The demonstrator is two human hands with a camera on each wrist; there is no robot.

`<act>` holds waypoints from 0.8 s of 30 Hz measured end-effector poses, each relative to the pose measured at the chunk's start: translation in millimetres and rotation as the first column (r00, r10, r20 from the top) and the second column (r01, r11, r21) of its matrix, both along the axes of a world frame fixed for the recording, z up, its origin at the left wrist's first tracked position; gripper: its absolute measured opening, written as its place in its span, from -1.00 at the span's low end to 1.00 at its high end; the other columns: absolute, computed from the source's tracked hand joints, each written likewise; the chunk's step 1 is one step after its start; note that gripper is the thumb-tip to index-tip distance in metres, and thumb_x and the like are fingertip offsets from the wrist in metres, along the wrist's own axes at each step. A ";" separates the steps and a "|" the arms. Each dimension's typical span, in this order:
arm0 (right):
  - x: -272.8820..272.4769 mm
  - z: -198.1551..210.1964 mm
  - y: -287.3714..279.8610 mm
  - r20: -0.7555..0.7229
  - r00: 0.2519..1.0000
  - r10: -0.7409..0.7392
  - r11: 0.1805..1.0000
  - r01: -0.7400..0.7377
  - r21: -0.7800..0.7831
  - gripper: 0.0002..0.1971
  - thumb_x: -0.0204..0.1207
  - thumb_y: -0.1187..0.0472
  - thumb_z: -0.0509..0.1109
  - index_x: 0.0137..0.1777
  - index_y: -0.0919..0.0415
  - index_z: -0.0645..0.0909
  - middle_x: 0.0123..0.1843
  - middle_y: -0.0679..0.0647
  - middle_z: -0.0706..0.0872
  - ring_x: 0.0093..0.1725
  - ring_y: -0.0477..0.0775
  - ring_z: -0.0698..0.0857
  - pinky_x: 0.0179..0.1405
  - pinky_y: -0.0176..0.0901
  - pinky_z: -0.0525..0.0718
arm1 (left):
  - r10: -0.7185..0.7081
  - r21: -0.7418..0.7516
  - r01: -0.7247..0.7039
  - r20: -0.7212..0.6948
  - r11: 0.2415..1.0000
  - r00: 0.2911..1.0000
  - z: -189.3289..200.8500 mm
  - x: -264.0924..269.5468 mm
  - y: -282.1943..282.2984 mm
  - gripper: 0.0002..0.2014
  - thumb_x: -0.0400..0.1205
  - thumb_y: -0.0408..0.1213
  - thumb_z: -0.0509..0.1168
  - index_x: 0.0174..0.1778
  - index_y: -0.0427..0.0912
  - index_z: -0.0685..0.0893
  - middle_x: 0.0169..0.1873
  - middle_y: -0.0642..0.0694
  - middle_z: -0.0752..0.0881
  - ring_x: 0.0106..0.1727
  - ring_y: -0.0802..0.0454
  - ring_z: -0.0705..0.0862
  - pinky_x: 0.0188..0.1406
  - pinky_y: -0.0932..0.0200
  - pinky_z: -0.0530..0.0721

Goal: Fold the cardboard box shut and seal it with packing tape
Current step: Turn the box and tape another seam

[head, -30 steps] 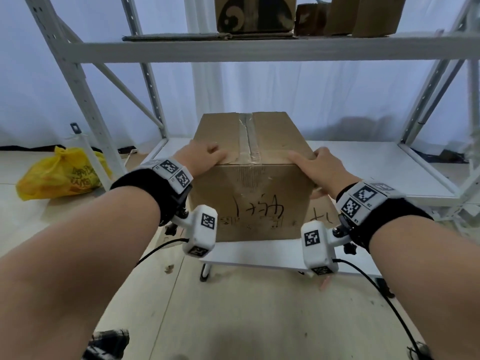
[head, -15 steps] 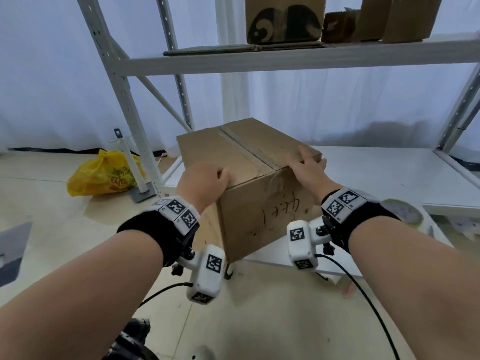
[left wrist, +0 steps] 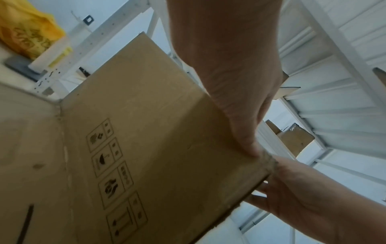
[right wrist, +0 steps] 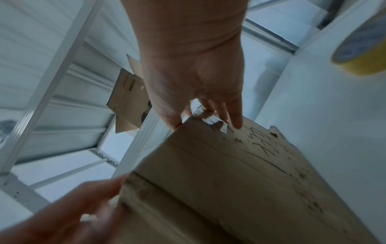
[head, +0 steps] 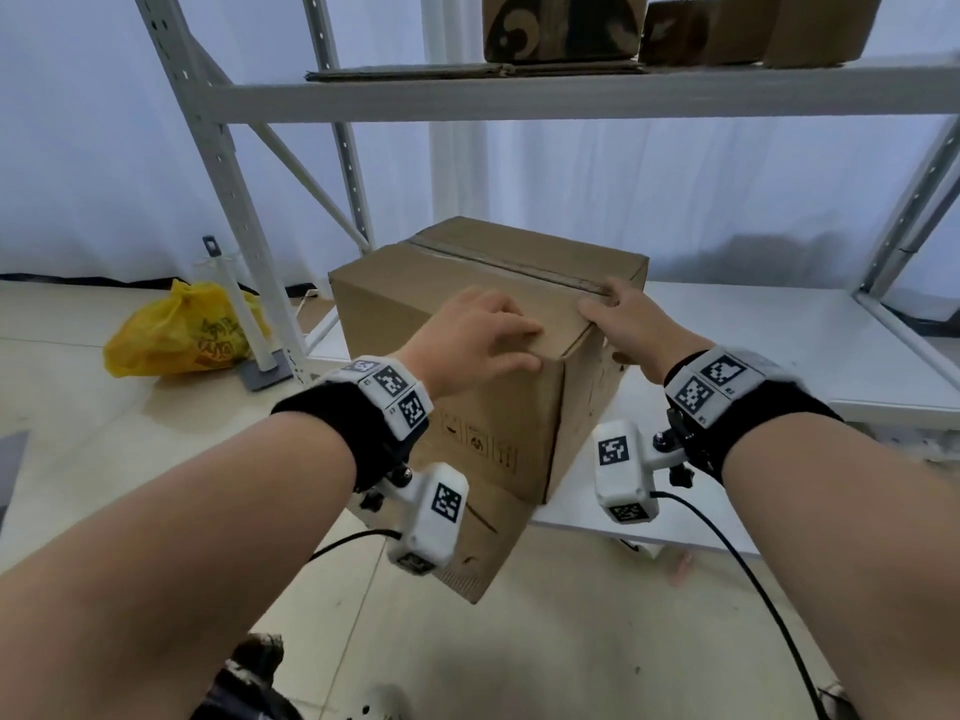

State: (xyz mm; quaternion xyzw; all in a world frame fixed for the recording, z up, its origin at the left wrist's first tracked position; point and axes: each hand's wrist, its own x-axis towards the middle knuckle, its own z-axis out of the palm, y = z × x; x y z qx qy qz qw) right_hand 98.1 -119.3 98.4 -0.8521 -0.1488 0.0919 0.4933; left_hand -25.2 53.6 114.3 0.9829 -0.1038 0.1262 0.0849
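The cardboard box (head: pixel 467 283) stands on the low white shelf (head: pixel 753 345), one corner turned toward me. Its top flaps lie closed, and a strip of tape (head: pixel 509 265) runs along the seam. My left hand (head: pixel 483 335) lies over the near top corner, fingers flat on top and thumb on the side with the printed symbols (left wrist: pixel 112 165). My right hand (head: pixel 623 319) presses on the top edge at the seam's right end, above the handwritten side (right wrist: pixel 261 148). A yellow roll of packing tape (right wrist: pixel 363 46) lies on the shelf to the right, seen only in the right wrist view.
A cardboard piece (head: pixel 483 543) juts out under the box past the shelf's front edge. The rack's upright (head: pixel 223 163) stands to the left, with a yellow bag (head: pixel 182 332) on the floor beyond it. The upper shelf (head: pixel 571 96) carries several boxes (head: pixel 561 23).
The box has turned so that the handwritten side swung right and a corner now faces me. Both hands stayed on its top and moved round with it.
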 end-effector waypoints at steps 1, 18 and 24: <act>2.6 -1.5 -1.8 -0.009 1.000 -0.009 1.000 0.010 0.016 -0.27 0.55 -0.08 0.31 0.66 0.08 0.13 0.37 0.09 0.43 0.28 0.13 0.49 0.12 -0.02 0.58 | 0.003 -0.016 -0.003 -0.004 1.000 1.000 6.1 4.2 0.4 -0.59 0.68 0.05 0.16 0.40 0.00 0.58 0.23 0.00 0.61 0.29 0.05 0.50 0.33 0.17 0.32; 32.2 -2.3 -7.6 0.015 0.993 0.114 0.985 -0.111 -0.133 -0.46 0.76 0.11 0.04 0.70 0.15 0.04 0.72 0.10 0.08 0.68 0.06 0.10 0.60 -0.15 0.08 | 0.277 0.074 -0.272 -0.424 0.960 0.862 16.3 112.7 32.9 -0.50 0.80 -0.09 -0.22 0.68 -0.13 0.01 0.68 -0.04 -0.03 0.68 0.04 -0.05 0.63 0.10 -0.12; 35.1 -4.2 5.8 0.021 0.994 0.104 0.977 -0.098 -0.188 -0.49 0.74 0.25 -0.06 0.69 0.18 0.07 0.72 0.21 0.01 0.70 0.13 -0.03 0.67 0.03 -0.02 | 0.314 0.129 -0.286 -0.417 0.950 0.853 16.7 118.4 13.6 -0.47 0.79 -0.08 -0.19 0.67 -0.18 0.01 0.68 -0.10 -0.04 0.68 -0.03 -0.05 0.65 -0.03 -0.08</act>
